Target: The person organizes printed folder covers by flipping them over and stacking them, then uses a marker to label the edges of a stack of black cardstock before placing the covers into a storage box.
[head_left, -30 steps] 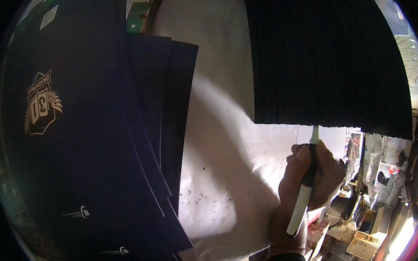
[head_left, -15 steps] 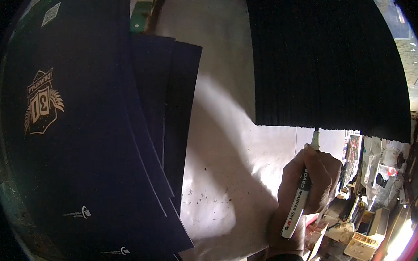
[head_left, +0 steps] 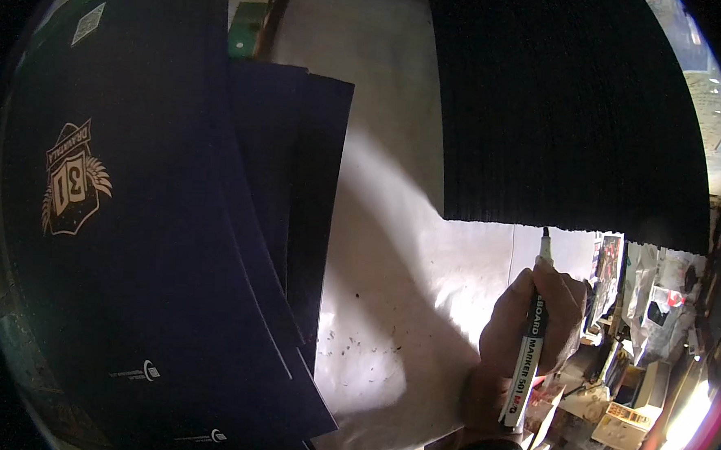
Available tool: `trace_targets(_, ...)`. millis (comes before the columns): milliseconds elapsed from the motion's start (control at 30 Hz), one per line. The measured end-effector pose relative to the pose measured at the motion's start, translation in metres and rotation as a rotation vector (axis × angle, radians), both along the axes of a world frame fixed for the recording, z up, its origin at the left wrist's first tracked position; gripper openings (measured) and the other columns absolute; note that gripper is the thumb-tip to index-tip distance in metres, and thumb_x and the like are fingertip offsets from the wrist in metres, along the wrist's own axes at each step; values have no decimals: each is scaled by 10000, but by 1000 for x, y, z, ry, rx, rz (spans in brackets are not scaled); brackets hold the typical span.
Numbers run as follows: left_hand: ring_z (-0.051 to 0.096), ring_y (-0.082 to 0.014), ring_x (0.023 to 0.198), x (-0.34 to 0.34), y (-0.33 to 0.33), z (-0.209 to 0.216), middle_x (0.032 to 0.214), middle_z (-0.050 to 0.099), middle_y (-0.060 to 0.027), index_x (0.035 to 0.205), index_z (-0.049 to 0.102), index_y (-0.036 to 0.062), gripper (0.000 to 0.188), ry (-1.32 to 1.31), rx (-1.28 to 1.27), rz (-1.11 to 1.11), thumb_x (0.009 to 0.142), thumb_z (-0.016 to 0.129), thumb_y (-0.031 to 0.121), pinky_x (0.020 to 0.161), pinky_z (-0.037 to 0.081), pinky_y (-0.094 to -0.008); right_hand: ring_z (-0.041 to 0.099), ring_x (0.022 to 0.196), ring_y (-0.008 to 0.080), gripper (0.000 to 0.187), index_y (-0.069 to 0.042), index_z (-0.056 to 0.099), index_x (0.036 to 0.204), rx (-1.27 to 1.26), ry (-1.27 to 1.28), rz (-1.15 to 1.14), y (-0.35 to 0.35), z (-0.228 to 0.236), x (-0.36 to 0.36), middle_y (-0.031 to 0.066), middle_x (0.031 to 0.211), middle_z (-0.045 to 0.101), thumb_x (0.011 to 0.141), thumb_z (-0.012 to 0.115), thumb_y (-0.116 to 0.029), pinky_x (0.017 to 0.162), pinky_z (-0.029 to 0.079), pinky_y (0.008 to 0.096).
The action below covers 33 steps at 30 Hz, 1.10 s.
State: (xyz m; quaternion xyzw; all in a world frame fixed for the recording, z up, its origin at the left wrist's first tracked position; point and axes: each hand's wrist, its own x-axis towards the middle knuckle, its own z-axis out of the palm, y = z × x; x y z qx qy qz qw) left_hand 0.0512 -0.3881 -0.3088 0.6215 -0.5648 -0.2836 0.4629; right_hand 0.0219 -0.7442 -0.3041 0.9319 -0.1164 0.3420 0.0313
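My right hand [head_left: 526, 327] is closed in a pinch around a black-and-white board marker [head_left: 525, 360]. The marker points away from me, and its dark tip is at the near edge of a large black block [head_left: 574, 114]. Fine parallel lines run along the block, like the edges of many stacked sheets. Whether the tip touches the block I cannot tell. To the left lie overlapping dark navy sheets [head_left: 154, 271], printed with a pale crest and small white marks. My left hand is out of view.
A pale, shiny work surface [head_left: 389, 308] with dark specks lies between the sheets and the block. At the lower right is clutter, including a beige box-like device [head_left: 623, 426] and clear plastic [head_left: 641, 289]. A green piece [head_left: 242, 35] shows at the top left.
My right hand has drawn slightly toward me, and the marker's back end has swung right, so it stands straighter. Its tip has come down a little with the block's near edge in view.
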Motion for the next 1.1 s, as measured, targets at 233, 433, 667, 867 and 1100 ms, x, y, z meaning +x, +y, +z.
trace_targets(233, 627, -205, 738, 4, 4, 0, 833, 630, -56, 1058, 651, 62, 310, -5, -7, -19, 832, 670, 274, 654, 516, -346, 516, 577, 119, 417, -74, 549, 1099, -25, 20, 49, 4, -1, 7, 28, 730, 553, 743, 658, 115, 470, 414, 265)
trace_targets(433, 626, -218, 808, 12, 2, 2, 909, 634, -63, 1129, 625, 57, 351, -9, 60, -156, 863, 608, 284, 707, 511, -376, 509, 561, 121, 408, -73, 561, 1097, -72, -43, 58, -8, -1, 2, 21, 735, 563, 741, 657, 104, 485, 411, 267)
trace_targets(667, 569, -346, 1109, -77, 116, -65, 1174, 606, -175, 1266, 559, 46, 441, 5, 414, -438, 894, 553, 283, 953, 441, -501, 556, 665, 132, 519, -126, 587, 1096, -4, -89, 152, -9, -15, 10, 2, 787, 572, 647, 764, 63, 550, 421, 280)
trace_targets(867, 558, -385, 1117, -63, 127, -64, 1185, 598, -210, 1230, 579, 34, 429, -77, 513, -367, 870, 585, 268, 961, 428, -531, 576, 670, 128, 343, -137, 630, 1107, 55, 76, 415, -29, -18, -10, 34, 849, 593, 781, 736, -154, 545, 407, 278)
trace_targets(1100, 593, -373, 996, -18, 75, -31, 1109, 619, -184, 1105, 627, 37, 366, -190, 109, -245, 797, 641, 235, 851, 472, -525, 589, 631, 157, 357, -30, 556, 1134, -137, -243, 603, -71, -33, 9, 124, 853, 615, 804, 688, -65, 471, 441, 279)
